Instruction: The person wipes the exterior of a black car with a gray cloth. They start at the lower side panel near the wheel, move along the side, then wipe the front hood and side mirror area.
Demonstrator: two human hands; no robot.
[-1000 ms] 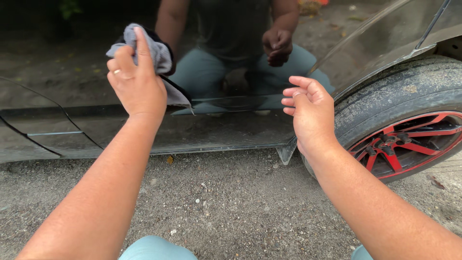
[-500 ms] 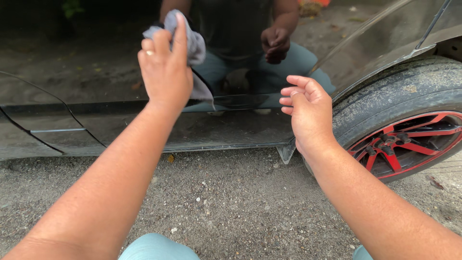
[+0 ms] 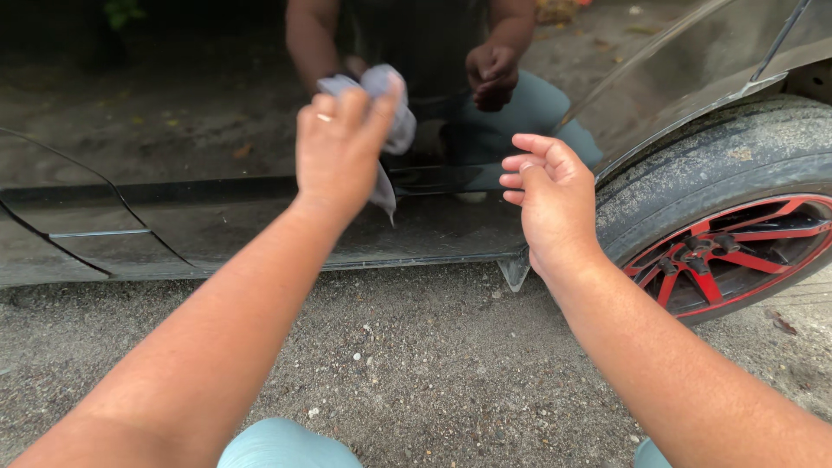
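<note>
One crumpled grey cloth (image 3: 381, 113) against glossy black car panel (image 3: 217, 217)

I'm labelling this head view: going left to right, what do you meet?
Dark car body panel → left hand → grey cloth → right hand → tyre → red wheel spokes.

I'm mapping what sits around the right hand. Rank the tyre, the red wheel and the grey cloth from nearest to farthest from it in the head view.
From the right hand:
1. Tyre, just to its right.
2. Red wheel, lower right, inside the tyre.
3. Grey cloth, to its left, held in the left hand against the dark car panel.
</note>
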